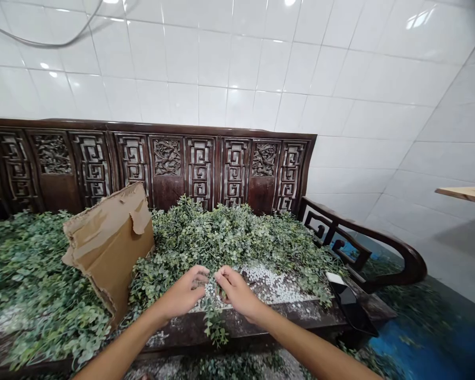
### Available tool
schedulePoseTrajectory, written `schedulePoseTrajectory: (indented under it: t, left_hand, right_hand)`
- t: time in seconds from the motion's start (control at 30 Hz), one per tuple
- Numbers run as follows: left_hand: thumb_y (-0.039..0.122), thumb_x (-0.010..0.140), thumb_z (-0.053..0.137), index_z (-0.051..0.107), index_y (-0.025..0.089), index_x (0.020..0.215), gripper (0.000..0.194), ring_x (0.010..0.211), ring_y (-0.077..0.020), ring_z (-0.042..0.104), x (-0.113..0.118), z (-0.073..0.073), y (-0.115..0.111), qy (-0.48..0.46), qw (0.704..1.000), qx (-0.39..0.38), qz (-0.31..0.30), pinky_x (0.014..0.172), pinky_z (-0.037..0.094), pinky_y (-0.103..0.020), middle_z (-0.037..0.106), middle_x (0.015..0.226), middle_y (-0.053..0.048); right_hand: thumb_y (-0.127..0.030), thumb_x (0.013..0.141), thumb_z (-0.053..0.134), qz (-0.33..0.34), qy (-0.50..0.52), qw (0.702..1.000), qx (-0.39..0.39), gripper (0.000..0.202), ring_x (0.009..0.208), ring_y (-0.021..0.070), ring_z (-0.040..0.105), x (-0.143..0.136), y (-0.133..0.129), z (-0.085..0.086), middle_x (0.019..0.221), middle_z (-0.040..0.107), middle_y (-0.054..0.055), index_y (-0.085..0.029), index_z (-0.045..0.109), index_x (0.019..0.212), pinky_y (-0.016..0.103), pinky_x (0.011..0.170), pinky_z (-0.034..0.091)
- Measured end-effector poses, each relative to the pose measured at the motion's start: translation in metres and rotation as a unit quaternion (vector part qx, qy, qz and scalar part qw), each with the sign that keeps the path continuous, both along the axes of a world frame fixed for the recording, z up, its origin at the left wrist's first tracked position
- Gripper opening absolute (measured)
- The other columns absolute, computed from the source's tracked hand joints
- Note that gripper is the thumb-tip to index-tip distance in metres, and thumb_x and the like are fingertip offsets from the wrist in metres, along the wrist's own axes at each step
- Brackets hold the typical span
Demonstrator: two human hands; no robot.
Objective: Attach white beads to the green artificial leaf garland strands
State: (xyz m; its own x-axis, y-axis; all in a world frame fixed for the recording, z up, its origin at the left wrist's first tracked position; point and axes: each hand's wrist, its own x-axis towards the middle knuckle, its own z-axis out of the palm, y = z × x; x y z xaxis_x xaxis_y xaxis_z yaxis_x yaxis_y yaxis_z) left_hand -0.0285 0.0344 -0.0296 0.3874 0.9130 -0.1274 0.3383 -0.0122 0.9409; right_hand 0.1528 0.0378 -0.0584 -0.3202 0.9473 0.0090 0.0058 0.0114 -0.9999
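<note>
My right hand (237, 293) is closed in a pinch on a green leafy sprig (216, 323), which hangs down over the front edge of the dark wooden bench. Just left of it, my left hand (186, 293) has its fingers apart, with nothing visible between them. A large heap of green foliage (229, 232) lies on the seat behind both hands. Many small white pieces (273, 285) are scattered on the seat right of my right hand.
A torn cardboard sheet (114, 243) stands upright amid the foliage at left. A black device (350, 306) with a white item (334, 278) lies near the curved armrest (414, 264). Behind is the carved backrest (168, 192); more foliage lies on the floor.
</note>
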Motion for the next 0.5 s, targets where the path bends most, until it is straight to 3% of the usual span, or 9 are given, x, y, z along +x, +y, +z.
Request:
schedulePoseTrajectory:
  t: [0.07,0.13,0.27,0.4,0.5]
  left_hand:
    - [0.018,0.075,0.053,0.059,0.020,0.107,0.033,0.103,-0.0197,0.058,0.002,0.000,0.001,-0.013,0.998,0.058,-0.031,0.094,0.044,-0.032,0.065,0.109,-0.007]
    - [0.020,0.076,0.053,0.063,0.018,0.103,0.029,0.096,-0.0201,0.061,0.004,0.001,0.001,-0.011,0.996,0.060,-0.060,0.088,0.046,-0.031,0.068,0.099,-0.006]
    - [0.022,0.071,0.057,0.066,0.013,0.104,0.035,0.074,-0.0174,0.062,0.001,0.000,0.002,0.030,0.997,0.011,-0.065,0.069,0.048,-0.027,0.068,0.081,-0.003]
    - [0.022,0.068,0.060,0.067,0.013,0.099,0.033,0.086,-0.0199,0.064,-0.007,0.002,0.001,0.014,0.998,-0.037,-0.042,0.075,0.048,-0.028,0.069,0.088,-0.006]
    - [0.019,0.059,0.069,0.062,0.016,0.113,0.054,0.096,-0.0222,0.064,-0.014,0.012,-0.001,-0.040,0.988,-0.130,-0.072,0.079,0.049,-0.030,0.069,0.102,-0.009]
  right_hand:
    - [-0.057,0.083,0.056,-0.003,-0.032,0.999,0.027,0.038,0.048,0.0087,0.036,-0.002,0.000,-0.002,0.059,0.038,-0.009,-0.022,0.046,0.075,0.019,0.044,0.030]
    - [-0.055,0.084,0.056,-0.013,-0.054,0.997,0.045,0.036,0.050,0.0090,0.038,-0.003,0.001,-0.004,0.060,0.040,-0.007,-0.022,0.047,0.074,0.019,0.045,0.032]
    - [-0.056,0.084,0.054,-0.042,-0.039,0.998,0.037,0.036,0.047,0.0088,0.043,-0.001,0.003,-0.006,0.063,0.045,-0.007,-0.021,0.048,0.075,0.020,0.044,0.036]
    - [-0.060,0.082,0.054,-0.074,-0.017,0.996,0.039,0.041,0.044,0.0092,0.049,0.004,0.007,-0.005,0.069,0.055,-0.004,-0.021,0.050,0.074,0.023,0.046,0.041]
    - [-0.061,0.080,0.057,-0.094,-0.026,0.994,0.051,0.042,0.042,0.0095,0.047,0.007,0.009,-0.004,0.062,0.052,-0.005,-0.021,0.050,0.071,0.023,0.044,0.038]
